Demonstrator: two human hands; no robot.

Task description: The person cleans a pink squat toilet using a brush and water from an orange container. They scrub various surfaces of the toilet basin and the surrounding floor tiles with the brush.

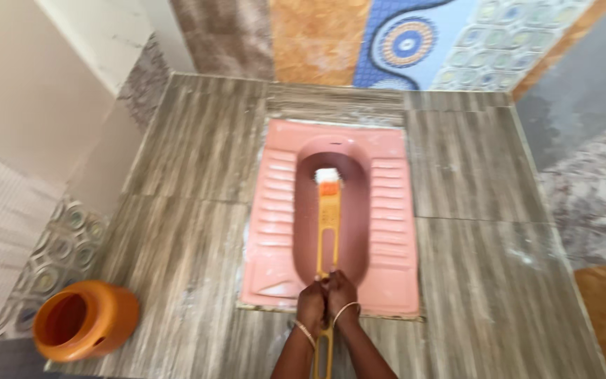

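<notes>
Two hands grip one yellow long-handled brush [328, 228]: I see my left hand [311, 302] and right hand [342, 295] pressed side by side, both clamped around its handle. From the hands the brush runs toward twelve o'clock, its white bristle head [327, 175] resting inside the bowl of the pink squat toilet pan [394, 231]; the handle's tail passes back between my wrists toward six o'clock. Grey wood-grain floor tiles [198, 210] surround the pan. At about eight o'clock, well apart, an orange plastic pot [85, 321] lies tilted.
</notes>
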